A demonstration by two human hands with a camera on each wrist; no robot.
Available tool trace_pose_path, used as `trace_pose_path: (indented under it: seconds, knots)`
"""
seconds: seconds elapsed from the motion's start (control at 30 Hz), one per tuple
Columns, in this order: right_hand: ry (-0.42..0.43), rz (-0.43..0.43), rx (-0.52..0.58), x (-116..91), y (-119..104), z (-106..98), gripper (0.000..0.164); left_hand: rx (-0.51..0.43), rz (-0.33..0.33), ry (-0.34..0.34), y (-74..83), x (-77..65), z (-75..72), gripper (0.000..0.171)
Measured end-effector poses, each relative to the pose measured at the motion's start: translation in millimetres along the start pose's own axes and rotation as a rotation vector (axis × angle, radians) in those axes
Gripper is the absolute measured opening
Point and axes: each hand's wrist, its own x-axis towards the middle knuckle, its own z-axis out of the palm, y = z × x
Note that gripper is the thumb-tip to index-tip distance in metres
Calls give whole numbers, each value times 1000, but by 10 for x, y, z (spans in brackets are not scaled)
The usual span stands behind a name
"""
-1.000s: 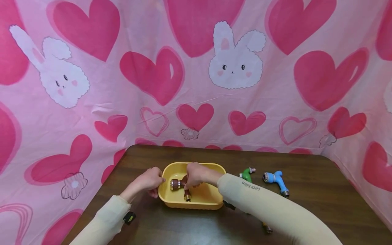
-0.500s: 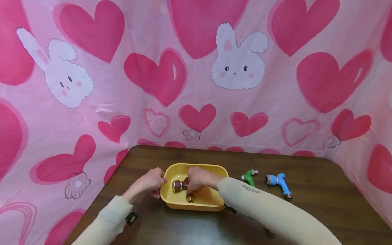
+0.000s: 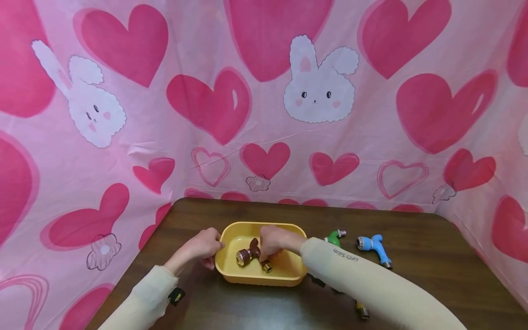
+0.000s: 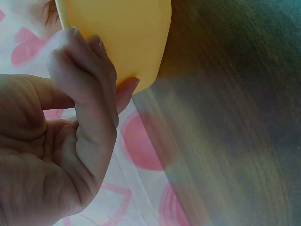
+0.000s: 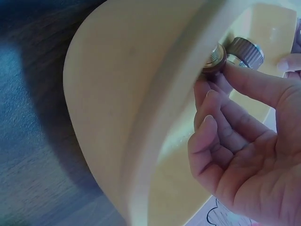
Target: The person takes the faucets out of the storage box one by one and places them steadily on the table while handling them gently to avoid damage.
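Note:
A yellow plastic basin (image 3: 261, 278) stands on the table. My left hand (image 3: 206, 245) grips its left rim; in the left wrist view the curled fingers (image 4: 96, 89) lie against the basin's outer wall (image 4: 131, 37). Inside the basin is a dark brown water tap (image 3: 253, 251) with a metal-trimmed knob and a brass threaded end. My right hand (image 3: 272, 240) reaches in and holds the tap between thumb and fingers. Seen from the right wrist, the thumb and forefinger pinch it beside the ribbed knob (image 5: 247, 52), and the other fingers are curled. Part of the tap is hidden behind the hand.
To the right of the basin lie a green tap (image 3: 335, 237), partly behind the right sleeve, and a blue tap (image 3: 376, 246). A yellow piece with a metal end (image 3: 362, 311) shows under the right forearm. A pink printed curtain (image 3: 264, 114) hangs behind the table.
The brown tap has turned within the basin, its knob now pointing more toward the front left, and the right hand has shifted slightly to the right. The left hand stays on the rim.

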Motion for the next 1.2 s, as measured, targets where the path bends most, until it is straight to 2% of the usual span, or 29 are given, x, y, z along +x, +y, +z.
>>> trace_pose_path:
  seconds: [0.17, 0.47, 0.7, 0.93, 1.2]
  knots:
    - [-4, 6, -36, 15, 30, -16, 35, -17, -2, 16, 23, -26, 12, 18]
    - [-20, 17, 1, 23, 61, -39, 31, -13, -13, 9, 31, -15, -1, 16]
    - [-23, -8, -41, 31, 41, -42, 32, -11, -9, 5, 38, -11, -15, 16]
    - [-72, 42, -15, 41, 52, -81, 27, -4, -11, 5, 30, -14, -13, 15]
    - [-106, 82, 41, 53, 68, -92, 29, -2, -11, 0, 17, -9, -8, 16]
